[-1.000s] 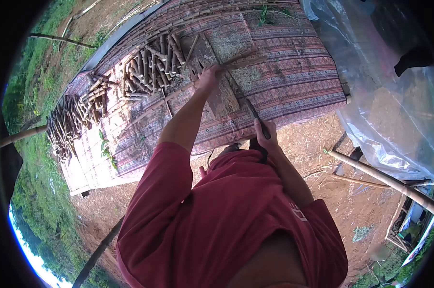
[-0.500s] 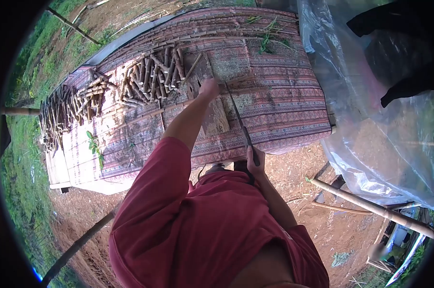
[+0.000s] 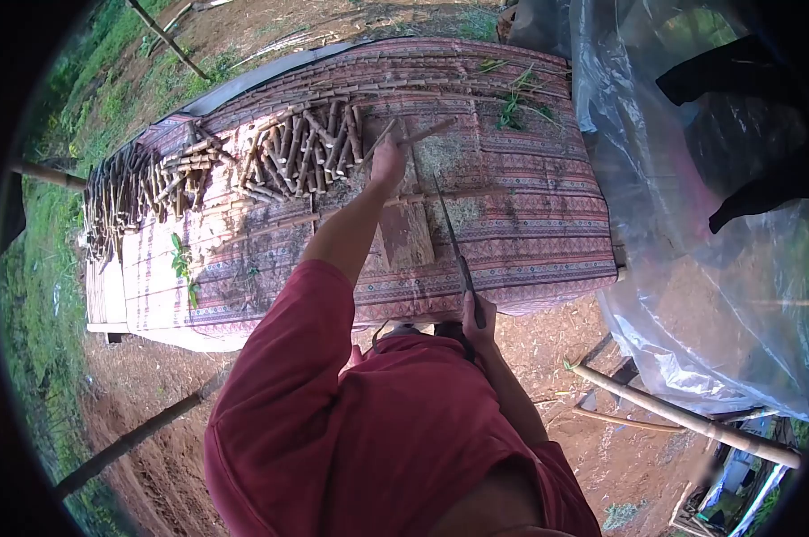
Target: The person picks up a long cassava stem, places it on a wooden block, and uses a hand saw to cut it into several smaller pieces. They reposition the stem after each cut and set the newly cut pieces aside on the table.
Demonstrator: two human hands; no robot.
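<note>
My left hand [image 3: 387, 166] is closed around a brown woody stem [image 3: 429, 132], which sticks out past the fingers toward the upper right, above a wooden board [image 3: 406, 234]. In my right hand [image 3: 479, 324], near the front edge of the table, is the handle of a long, thin handsaw [image 3: 452, 231]. Its blade points away from me, to the right of the board and apart from the stem. Just left of my left hand lies a pile of short cut stems [image 3: 301, 148].
A patterned cloth [image 3: 539, 228] covers the table, with sawdust scattered over it. More cut stems [image 3: 118, 201] are heaped at the left end. Long stems [image 3: 404, 64] lie along the far edge. Clear plastic sheeting [image 3: 664, 295] hangs at the right, above a bamboo pole [image 3: 682, 413].
My left hand has lifted the stem away from the saw blade and tilted it up to the right. My right hand still grips the saw. The whole view has shifted slightly.
</note>
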